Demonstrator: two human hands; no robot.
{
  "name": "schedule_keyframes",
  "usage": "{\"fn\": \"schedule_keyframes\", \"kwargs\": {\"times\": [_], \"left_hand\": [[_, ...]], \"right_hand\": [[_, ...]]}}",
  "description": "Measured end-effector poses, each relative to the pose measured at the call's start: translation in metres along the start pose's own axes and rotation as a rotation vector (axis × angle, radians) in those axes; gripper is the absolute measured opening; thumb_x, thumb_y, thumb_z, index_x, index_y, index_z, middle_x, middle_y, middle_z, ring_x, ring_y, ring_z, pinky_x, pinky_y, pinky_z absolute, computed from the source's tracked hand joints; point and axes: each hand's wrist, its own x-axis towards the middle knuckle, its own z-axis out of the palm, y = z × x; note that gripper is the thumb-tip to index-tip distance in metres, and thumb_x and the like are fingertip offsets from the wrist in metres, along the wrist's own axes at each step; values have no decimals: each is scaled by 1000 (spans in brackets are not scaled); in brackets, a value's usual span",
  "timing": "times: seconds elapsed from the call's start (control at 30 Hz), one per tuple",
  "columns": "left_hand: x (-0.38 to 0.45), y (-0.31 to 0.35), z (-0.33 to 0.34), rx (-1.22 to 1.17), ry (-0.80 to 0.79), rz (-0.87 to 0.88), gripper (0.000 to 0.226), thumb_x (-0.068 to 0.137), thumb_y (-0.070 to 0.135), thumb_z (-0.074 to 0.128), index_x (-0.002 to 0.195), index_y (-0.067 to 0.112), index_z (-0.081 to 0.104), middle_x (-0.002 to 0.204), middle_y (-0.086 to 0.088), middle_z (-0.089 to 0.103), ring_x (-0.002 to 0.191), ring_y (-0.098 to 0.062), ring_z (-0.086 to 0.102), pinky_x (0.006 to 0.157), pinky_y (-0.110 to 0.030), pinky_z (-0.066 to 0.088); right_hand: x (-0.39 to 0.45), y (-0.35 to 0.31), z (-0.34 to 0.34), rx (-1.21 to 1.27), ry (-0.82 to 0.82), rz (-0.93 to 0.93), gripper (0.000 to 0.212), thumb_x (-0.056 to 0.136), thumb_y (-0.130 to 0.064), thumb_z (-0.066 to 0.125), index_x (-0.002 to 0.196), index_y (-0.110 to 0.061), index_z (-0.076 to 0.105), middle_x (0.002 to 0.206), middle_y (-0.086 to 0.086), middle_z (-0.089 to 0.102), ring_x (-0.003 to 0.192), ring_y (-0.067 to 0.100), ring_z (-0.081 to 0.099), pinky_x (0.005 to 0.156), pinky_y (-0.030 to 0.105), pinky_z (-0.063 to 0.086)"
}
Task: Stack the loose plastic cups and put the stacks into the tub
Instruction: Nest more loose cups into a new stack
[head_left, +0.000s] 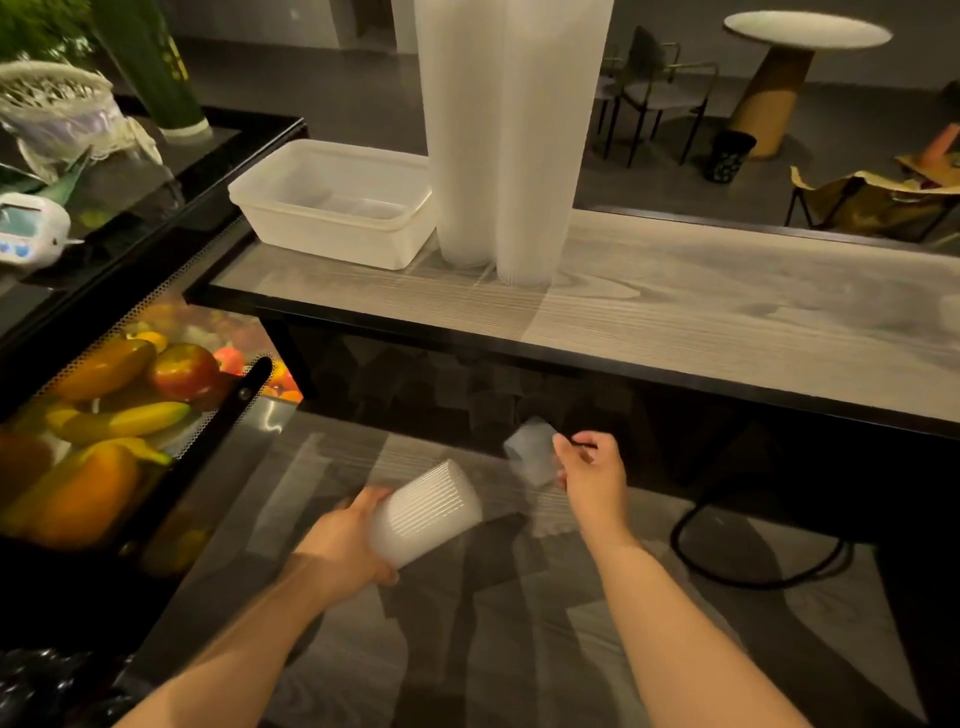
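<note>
My left hand (348, 540) grips a short stack of translucent ribbed cups (428, 512), tilted with its open end up and to the right, low in front of the counter. My right hand (592, 475) pinches a single blurred plastic cup (530, 449) just to the right of that stack; the two are apart. On the wooden counter (675, 312) two very tall cup stacks (498, 130) stand upright next to the white plastic tub (332, 205). The tub holds no cups that I can see.
A glass display case with fruit (119, 395) stands at the left. A white timer (28, 228) and a lace-covered bowl (57, 111) sit on the black shelf behind it. A black cable (753, 561) loops on the floor at right. Chairs and a round table (805, 31) stand beyond the counter.
</note>
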Motion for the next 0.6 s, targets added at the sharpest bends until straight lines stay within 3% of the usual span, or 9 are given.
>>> {"fn": "schedule_keyframes", "kwargs": {"times": [0.07,0.17,0.4,0.5,0.6], "left_hand": [[1,1,0,-10,-20,1,104,61,28,89,145,35,28,121,5,50,102,-12,49,87,-29,51],[3,2,-1,-29,-23,18,102,64,26,88,146,33,29,111,10,42,101,-11,45,87,-29,51],[7,7,-4,-64,35,9,96,68,25,88,146,28,31,127,4,49,115,-17,51,94,-33,50],[10,11,-5,-48,49,19,94,69,25,87,145,29,33,126,4,50,112,-16,51,93,-33,51],[15,14,-5,-45,47,6,92,69,23,86,145,29,35,127,3,51,116,-18,53,95,-34,50]], "right_hand": [[-17,-9,9,188,-119,30,16,93,-24,64,108,-26,58,75,-1,64,61,13,58,62,31,54],[-36,-20,20,192,-243,30,19,95,-20,60,109,-31,64,67,-3,62,57,11,55,60,26,52],[-40,-23,30,0,-296,-90,17,98,-29,55,100,-44,63,93,-13,67,80,6,63,66,18,53],[-37,-19,32,-105,-319,-159,18,98,-33,54,107,-44,64,102,-22,65,94,1,61,79,19,54],[-37,-15,35,-206,-357,-261,27,100,-30,49,122,-38,63,109,-29,58,102,-12,52,85,9,45]]}}
